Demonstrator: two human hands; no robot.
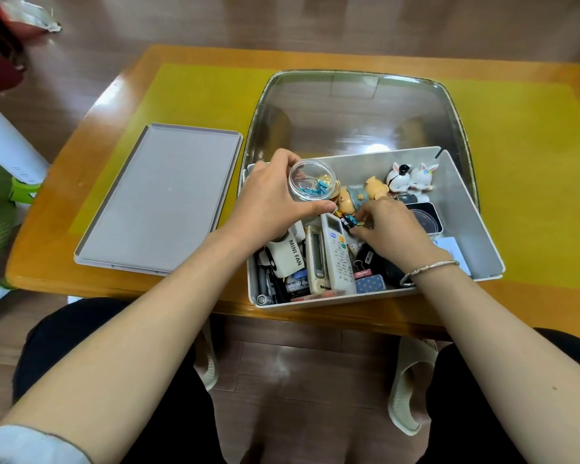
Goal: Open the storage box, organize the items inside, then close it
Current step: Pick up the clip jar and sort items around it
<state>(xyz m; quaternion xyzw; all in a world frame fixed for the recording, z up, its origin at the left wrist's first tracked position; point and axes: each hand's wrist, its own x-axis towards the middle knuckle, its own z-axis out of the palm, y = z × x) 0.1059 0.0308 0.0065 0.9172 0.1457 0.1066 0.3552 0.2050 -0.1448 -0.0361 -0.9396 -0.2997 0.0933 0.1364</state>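
The white storage box (476,259) stands open at the near edge of the wooden table (81,236), its front wall just at the table's lip. Its flat grey lid (154,199) lies on the table just to the left of the box, upside down with the raised rim showing. Behind the box, touching its far wall, sits a large clear plastic tub (355,105) on the yellow mat (198,95).

The left hand (268,202) hovers over the box's far left corner, fingers and thumb curled round a small round clear container (310,179) that holds blue and gold bits. The right hand (392,229) is down among the contents at the box's middle, its fingertips pinching a small dark object (349,222) with blue and yellow markings, too small to identify. A silver bracelet (429,267) circles the right wrist.

Between the hands lie two white remote controls (337,256) side by side, with a white mini fan (288,256) to their left under the left wrist. Pig figurines (362,194) and two white rabbit figurines (411,177) stand along the far wall. The left half is crowded; the right side of the box floor shows bare space near the right wall. To the right of the box the mat is open.
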